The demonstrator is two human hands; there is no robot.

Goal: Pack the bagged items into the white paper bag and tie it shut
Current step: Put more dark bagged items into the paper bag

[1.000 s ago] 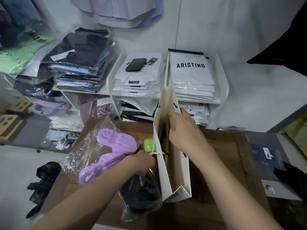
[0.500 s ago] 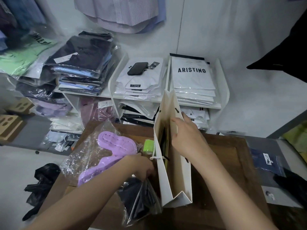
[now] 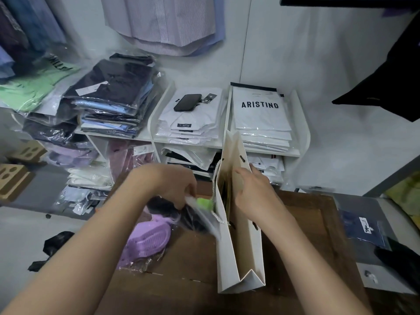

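Note:
A tall white paper bag [image 3: 241,253] stands upright on the brown wooden table [image 3: 313,226], its mouth open. My right hand [image 3: 254,192] grips the bag's right wall near the top and holds it apart. Just left of the bag, my left hand [image 3: 175,185] pinches the top of a clear plastic bag with dark contents [image 3: 197,219], lifted and blurred against the paper bag's left wall. Purple slippers in clear plastic [image 3: 147,242] lie on the table below my left forearm. A small green item [image 3: 204,203] shows beside the paper bag's cord handle.
White shelves [image 3: 302,137] behind the table hold stacks of bagged folded shirts, with a black phone [image 3: 187,102] on one stack. More bagged clothes pile at the left. A navy packet [image 3: 363,228] lies on a grey surface to the right. Black plastic [image 3: 52,246] is on the floor.
My left hand rose from low beside the paper bag up toward its mouth, dragging the dark bagged item with it. The purple slippers now lie lower on the table. My right hand stays on the bag.

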